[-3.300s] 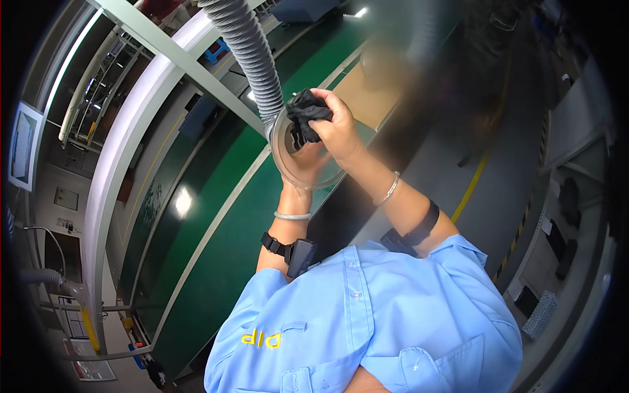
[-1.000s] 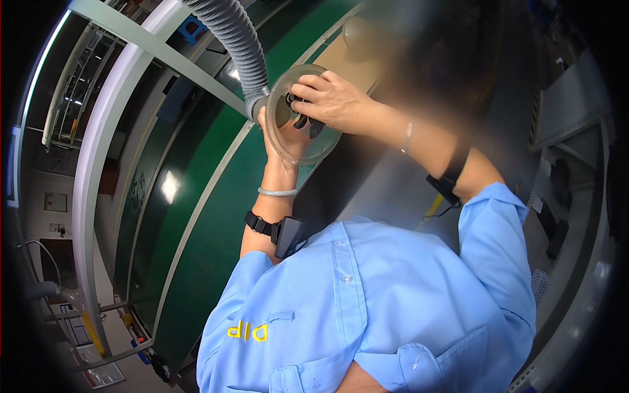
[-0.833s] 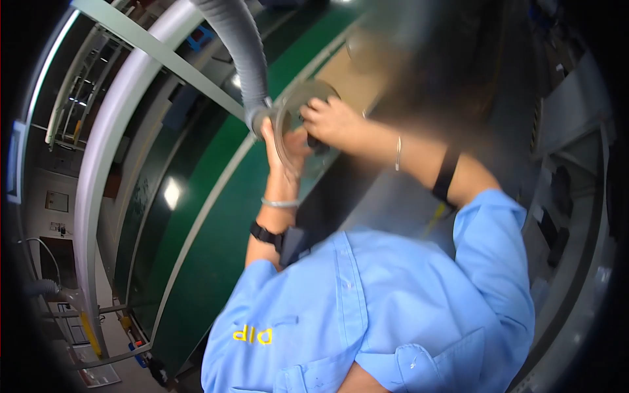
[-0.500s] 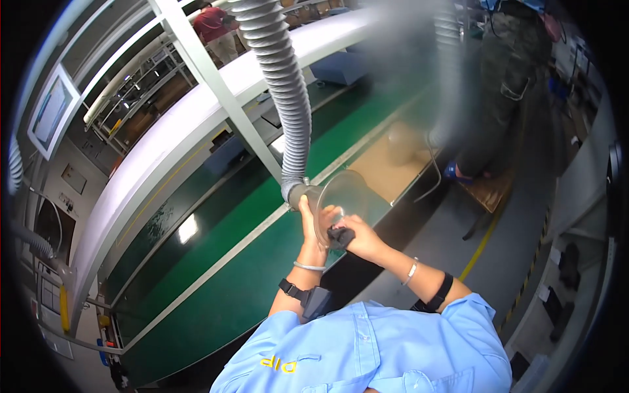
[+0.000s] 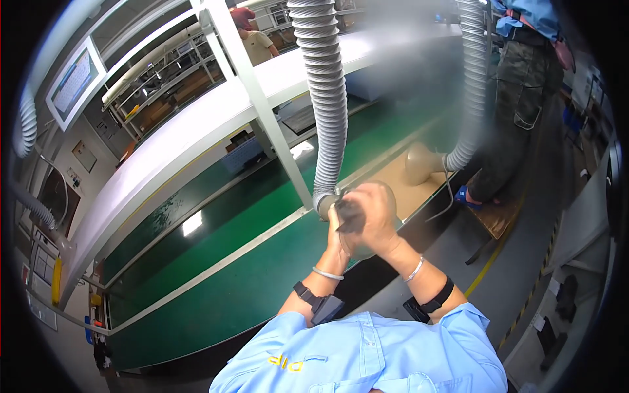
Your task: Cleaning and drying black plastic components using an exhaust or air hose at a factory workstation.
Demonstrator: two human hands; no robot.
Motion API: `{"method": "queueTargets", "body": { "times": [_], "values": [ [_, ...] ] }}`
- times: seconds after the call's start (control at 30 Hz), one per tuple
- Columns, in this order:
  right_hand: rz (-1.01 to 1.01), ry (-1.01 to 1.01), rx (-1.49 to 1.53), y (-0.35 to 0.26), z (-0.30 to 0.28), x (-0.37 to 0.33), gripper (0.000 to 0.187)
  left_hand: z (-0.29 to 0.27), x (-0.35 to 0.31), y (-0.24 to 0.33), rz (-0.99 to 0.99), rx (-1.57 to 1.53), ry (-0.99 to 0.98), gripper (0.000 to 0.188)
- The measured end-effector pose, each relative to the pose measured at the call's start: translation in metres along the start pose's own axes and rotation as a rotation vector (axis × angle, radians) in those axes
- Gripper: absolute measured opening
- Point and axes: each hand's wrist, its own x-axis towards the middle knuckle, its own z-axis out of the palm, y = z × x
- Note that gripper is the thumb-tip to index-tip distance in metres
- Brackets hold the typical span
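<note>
A clear, funnel-shaped hood (image 5: pixel 390 202) sits at the lower end of a grey ribbed hose (image 5: pixel 327 111), over the near part of the green belt. My left hand (image 5: pixel 335 236) is wrapped round the hood's narrow neck, close to the hose joint; some of its fingers are hidden. In my right hand (image 5: pixel 379 213) is a crumpled black cloth (image 5: pixel 350 215), pressed against the hood near the neck. Motion smears the right fingers and the cloth, and they cover much of the hood.
A second ribbed hose (image 5: pixel 473 98) ends in another hood (image 5: pixel 419 165) above a tan board (image 5: pixel 393 173). A white post (image 5: pixel 262 111) rises behind the first hose. At right a co-worker (image 5: pixel 517 98) stands by a wooden platform (image 5: pixel 495 219). The green belt (image 5: pixel 223 288) stretches leftward.
My right hand has brought the black cloth from the hood's wide rim up and over to its neck. The hood has turned, and the view has shifted to the left.
</note>
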Motion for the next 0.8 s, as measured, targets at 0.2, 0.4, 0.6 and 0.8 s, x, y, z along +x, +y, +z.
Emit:
{"method": "queueTargets", "body": {
  "times": [0.2,0.4,0.6,0.8],
  "values": [
    [0.166,0.211,-0.249,0.066,-0.013,-0.006,0.036,0.082,-0.024,0.011,-0.091,0.29,0.563,0.089],
    [0.52,0.005,-0.151,0.127,-0.016,-0.081,0.032,0.059,-0.027,0.022,-0.04,0.167,0.488,0.072],
    [0.532,0.293,-0.003,0.071,-0.021,-0.083,0.03,0.047,-0.026,0.021,-0.037,0.142,0.46,0.093],
    [0.311,0.06,-0.186,0.036,-0.004,-0.092,0.032,0.062,-0.022,0.017,-0.039,0.157,0.446,0.088]
  ]
}}
